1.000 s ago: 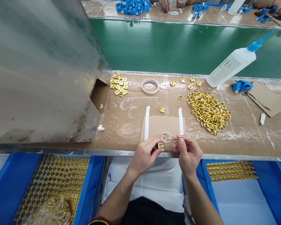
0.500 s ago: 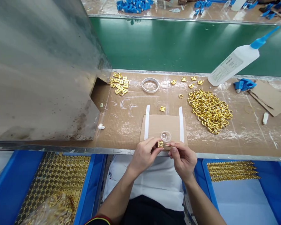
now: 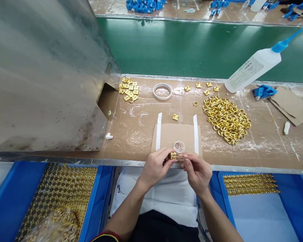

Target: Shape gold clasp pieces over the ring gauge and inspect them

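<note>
Between the thumb and fingers of my left hand (image 3: 156, 168) is a small square gold piece (image 3: 173, 155), held at the table's front edge. My right hand (image 3: 198, 170) pinches a thin stick (image 3: 179, 157), whose tip meets the gold piece or lies right beside it. Just beyond my fingers a small clear cup (image 3: 179, 147) stands on a cardboard pad (image 3: 176, 132) fixed with white tape strips. One more square gold piece (image 3: 175, 117) lies behind the pad. To the right is a heap of gold rings (image 3: 227, 117).
A metal housing (image 3: 45, 77) takes up the left. Square gold pieces (image 3: 128, 90) and a tape roll (image 3: 162, 91) lie at the back. A white bottle (image 3: 254, 69) leans at back right. Blue bins (image 3: 91, 201) with gold parts flank my lap.
Both hands stay almost in place, with the stick still at the gold piece. The view has shifted very slightly. A person's hand at the far top right is out of sight.
</note>
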A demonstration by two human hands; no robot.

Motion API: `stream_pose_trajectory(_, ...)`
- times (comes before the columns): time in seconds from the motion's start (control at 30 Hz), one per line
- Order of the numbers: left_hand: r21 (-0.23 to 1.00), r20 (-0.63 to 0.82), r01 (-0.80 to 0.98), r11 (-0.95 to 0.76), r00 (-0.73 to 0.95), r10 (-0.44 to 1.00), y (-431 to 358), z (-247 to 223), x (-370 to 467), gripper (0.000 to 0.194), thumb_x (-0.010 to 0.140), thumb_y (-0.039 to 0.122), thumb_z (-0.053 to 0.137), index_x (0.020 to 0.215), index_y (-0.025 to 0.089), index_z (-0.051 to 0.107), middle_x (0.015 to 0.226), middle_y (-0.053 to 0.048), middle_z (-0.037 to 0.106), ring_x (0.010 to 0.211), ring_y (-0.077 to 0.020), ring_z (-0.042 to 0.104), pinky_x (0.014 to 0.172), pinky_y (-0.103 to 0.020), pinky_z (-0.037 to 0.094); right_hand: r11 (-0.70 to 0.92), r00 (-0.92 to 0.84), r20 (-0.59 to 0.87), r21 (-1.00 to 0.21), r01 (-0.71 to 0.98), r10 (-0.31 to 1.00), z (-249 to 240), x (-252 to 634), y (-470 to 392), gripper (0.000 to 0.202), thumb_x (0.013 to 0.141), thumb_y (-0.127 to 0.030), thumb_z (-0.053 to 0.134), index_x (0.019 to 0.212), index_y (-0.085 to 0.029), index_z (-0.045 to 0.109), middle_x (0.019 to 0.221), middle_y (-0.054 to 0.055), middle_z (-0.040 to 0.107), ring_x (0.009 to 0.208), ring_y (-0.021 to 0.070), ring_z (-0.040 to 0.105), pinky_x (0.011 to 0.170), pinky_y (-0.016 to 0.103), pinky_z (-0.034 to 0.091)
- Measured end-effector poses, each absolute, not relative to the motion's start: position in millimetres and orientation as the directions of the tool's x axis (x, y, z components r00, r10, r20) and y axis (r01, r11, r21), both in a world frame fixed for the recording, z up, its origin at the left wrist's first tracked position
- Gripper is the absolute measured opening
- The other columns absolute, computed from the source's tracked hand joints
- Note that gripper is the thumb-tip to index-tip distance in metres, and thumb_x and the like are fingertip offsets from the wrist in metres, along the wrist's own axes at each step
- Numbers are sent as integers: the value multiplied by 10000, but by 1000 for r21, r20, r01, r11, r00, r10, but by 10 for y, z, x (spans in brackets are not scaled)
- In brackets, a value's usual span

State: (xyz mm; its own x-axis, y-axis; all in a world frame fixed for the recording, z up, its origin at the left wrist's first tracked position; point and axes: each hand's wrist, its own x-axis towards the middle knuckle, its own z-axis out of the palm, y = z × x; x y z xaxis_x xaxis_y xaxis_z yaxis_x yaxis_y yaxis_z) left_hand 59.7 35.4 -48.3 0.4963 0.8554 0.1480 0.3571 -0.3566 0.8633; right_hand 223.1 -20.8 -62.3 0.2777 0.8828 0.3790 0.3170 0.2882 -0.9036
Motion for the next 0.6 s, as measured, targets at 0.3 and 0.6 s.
stream_pose_trajectory(0.3,857,171,353,-376,494,853,358,-488,601,144,978,239,611,1096,176,663,893,-51,730,670,-156,638,620,-253,500,303,276,383,-908,289,882,-624,2230,-209,149,969,-159,615,1030,-238,726,941,61,785,549,129,672,443,226,557)
stream_pose_trajectory(0.6,852,176,356,-385,498,849,354,-483,599,144,981,239,610,1101,173,655,888,-49,728,657,-152,629,606,-251,492,307,273,388,-905,296,880,-657,2248,-221,162,967,-143,610,1035,-242,719,948,58,781,575,134,681,460,228,561)
